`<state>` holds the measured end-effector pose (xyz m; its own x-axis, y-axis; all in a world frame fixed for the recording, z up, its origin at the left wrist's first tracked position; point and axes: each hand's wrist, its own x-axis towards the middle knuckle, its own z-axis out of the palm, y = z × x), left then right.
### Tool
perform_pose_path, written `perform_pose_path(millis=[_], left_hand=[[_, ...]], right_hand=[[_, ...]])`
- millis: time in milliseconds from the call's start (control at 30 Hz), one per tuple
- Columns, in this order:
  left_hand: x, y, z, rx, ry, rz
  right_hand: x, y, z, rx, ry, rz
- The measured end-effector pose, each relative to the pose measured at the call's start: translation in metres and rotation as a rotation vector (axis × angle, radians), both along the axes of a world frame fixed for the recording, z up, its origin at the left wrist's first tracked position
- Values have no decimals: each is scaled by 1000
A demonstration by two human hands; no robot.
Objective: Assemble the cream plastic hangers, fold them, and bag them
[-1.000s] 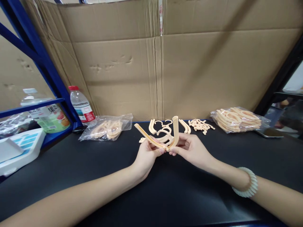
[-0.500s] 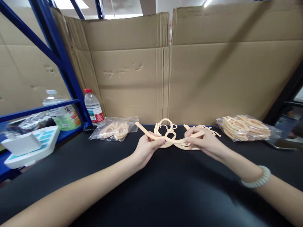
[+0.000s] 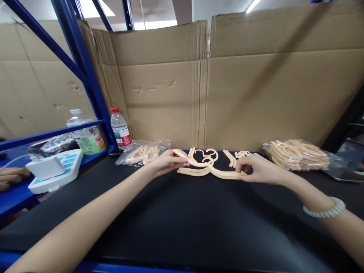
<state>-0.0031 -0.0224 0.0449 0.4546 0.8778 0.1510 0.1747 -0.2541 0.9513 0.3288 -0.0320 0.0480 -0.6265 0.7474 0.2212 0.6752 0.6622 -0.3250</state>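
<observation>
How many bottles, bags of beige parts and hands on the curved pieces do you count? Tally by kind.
Bottles: 2 (red-capped bottle, white-capped bottle)
Bags of beige parts: 2 (left bag, right bag)
Hands on the curved pieces: 2 (left hand, right hand)
Total: 6

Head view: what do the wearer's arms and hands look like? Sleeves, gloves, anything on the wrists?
Left hand and right hand are both ungloved. Left forearm and right forearm show no sleeves. The right wrist wears a pale greenish-white, ribbed, coil-like band; nothing shows on the left wrist. No cables or markings visible on either arm.
</observation>
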Motion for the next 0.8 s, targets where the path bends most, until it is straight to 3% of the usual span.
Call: perform_pose_path(millis=[233, 333, 500, 567, 667, 800], left_hand=[[-14, 7, 6, 329, 417, -49], [-3, -1, 1, 460, 517, -43], [29, -26, -12, 724, 610, 87], [39, -34, -20, 798, 700, 25], [47, -40, -31, 796, 794, 25], [48, -41, -41, 661, 871, 45]], right_hand=[[6, 9, -9, 4, -84, 54], [5, 11, -14, -28, -104, 44], [10, 11, -15, -31, -129, 39], [8, 9, -15, -13, -137, 2], [-3, 2, -17, 48, -118, -85], [-21, -6, -26, 81, -88, -92]])
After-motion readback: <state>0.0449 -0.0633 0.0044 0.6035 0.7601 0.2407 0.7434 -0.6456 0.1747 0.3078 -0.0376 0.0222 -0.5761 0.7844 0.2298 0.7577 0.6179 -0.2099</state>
